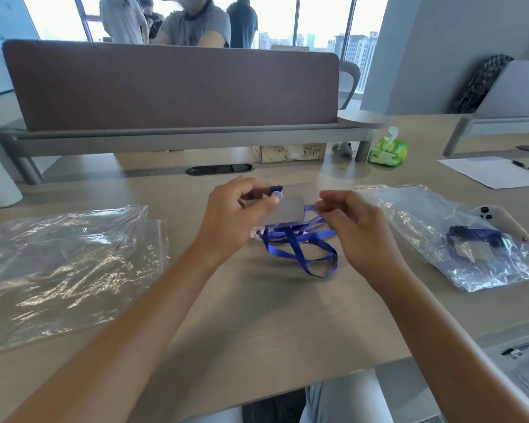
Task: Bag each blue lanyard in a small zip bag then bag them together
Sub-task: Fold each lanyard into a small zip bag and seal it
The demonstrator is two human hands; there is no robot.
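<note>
Lying across the left of the wooden desk [257, 325]: large clear zip bags [64, 264], flat and crinkled. Resting on the right: a small zip bag [458, 239] already holding a folded blue lanyard [474, 239], with a white game controller [501, 221] partly under its far edge. Standing farther back: a green tissue pack [388, 149], a cardboard box [290, 152] with markings too blurred for reading, a sheet of paper [489, 172], and a brown desk divider [171, 87]. Hovering at centre: the left hand [235, 218], fingers curled, pinching the white clip end of a second blue lanyard [300, 245]; the right hand [351, 227], fingers curled, pinching its strap. Hanging between both hands and touching the desk: the strap's tangled loops.
</note>
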